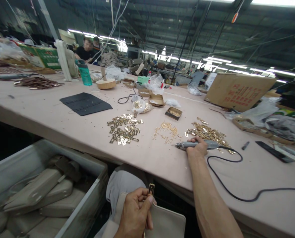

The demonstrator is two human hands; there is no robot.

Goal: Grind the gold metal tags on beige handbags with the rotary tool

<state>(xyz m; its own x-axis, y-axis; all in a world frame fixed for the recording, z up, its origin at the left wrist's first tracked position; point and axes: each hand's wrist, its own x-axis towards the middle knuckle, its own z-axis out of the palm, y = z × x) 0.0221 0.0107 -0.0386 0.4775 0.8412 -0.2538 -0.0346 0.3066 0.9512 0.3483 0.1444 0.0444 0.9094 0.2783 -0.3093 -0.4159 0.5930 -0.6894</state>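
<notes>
Brace the metal plate point(151, 188) that the left hand point(136, 211) pinches at the beige panel point(169, 220), off the bench's point(159, 167) near edge, and align the screwdriver point(212, 144) that the right hand point(198, 147) encircles over the bench: one plate, one panel, one screwdriver held; two plate piles point(125, 133), one fastener pile point(168, 126) benched

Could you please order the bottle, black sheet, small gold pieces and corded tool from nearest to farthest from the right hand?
1. Corded tool: in the right hand.
2. Small gold pieces: left.
3. Black sheet: farther left.
4. Bottle: left, beyond the sheet.
</notes>
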